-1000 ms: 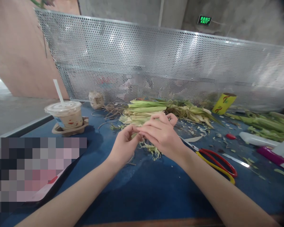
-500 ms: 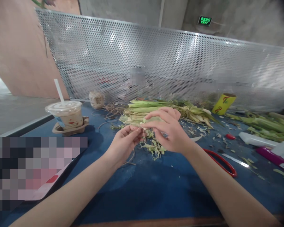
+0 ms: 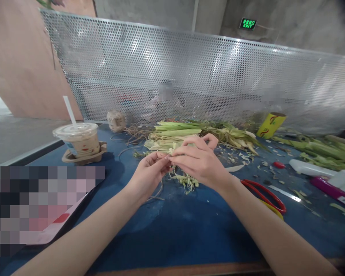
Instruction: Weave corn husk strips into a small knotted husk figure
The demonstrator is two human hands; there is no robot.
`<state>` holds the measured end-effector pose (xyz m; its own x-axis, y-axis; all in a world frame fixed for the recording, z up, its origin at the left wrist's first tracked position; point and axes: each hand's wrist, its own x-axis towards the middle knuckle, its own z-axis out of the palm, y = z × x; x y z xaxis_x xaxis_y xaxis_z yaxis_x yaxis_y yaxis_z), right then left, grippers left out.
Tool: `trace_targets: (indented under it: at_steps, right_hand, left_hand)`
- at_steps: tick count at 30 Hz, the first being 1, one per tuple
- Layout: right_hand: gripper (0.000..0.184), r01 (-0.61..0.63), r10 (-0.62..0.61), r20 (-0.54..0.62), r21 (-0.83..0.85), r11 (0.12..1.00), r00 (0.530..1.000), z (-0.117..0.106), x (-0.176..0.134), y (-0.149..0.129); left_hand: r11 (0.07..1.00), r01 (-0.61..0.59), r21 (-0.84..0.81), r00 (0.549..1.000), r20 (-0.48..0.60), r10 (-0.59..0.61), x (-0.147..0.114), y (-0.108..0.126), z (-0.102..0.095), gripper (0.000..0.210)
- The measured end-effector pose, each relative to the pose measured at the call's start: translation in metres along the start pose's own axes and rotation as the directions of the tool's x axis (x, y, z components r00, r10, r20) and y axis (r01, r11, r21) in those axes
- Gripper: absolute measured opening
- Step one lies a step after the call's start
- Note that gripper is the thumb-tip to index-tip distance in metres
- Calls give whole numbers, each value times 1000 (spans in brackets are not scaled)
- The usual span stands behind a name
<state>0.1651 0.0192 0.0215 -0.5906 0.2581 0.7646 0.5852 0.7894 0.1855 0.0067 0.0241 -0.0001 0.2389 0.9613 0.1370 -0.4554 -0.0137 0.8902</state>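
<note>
My left hand (image 3: 149,173) and my right hand (image 3: 202,163) meet above the middle of the blue table. Both have their fingers closed in a pinch on a small pale-green piece of corn husk (image 3: 173,148), whose tip shows above the fingertips; the rest is hidden behind them. Just below and beyond the hands lies a cluster of curled, thin husk shreds (image 3: 188,181). Behind them is a heap of green and yellowish corn husks (image 3: 172,132). Scissors with red and yellow handles (image 3: 271,193) lie partly behind my right forearm.
At left stand a lidded drink cup (image 3: 82,142) with a straw and a ball of twine (image 3: 116,121). A yellow tube (image 3: 271,125), a thin blade (image 3: 286,193), a white-and-purple tool (image 3: 330,188) and more husks (image 3: 327,149) lie at right. A perforated metal panel (image 3: 166,57) stands behind.
My right hand's fingers have come down and closed against my left fingertips at the husk piece. The right forearm has shifted, and the scissors' yellow handle now shows.
</note>
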Motion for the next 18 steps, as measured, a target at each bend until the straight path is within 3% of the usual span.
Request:
trace_targets:
  at_steps: [5, 11, 13, 18]
  right_hand:
    - [12, -214, 251, -162, 218, 952, 954, 9, 6, -10]
    - [9, -388, 423, -243, 179, 904, 873, 12, 7, -19]
    - [4, -379, 394, -251, 110, 919, 884, 13, 5, -20]
    - [12, -139, 104, -176, -197, 970, 979, 12, 1, -21]
  left_hand:
    - [979, -126, 158, 992, 2, 127, -3, -2, 3, 10]
    - [899, -244, 365, 967, 26, 252, -6, 1, 7, 8]
    - [862, -278, 424, 955, 28, 295, -6, 2, 9, 8]
    - [788, -322, 525, 932, 29, 361, -6, 3, 9, 12]
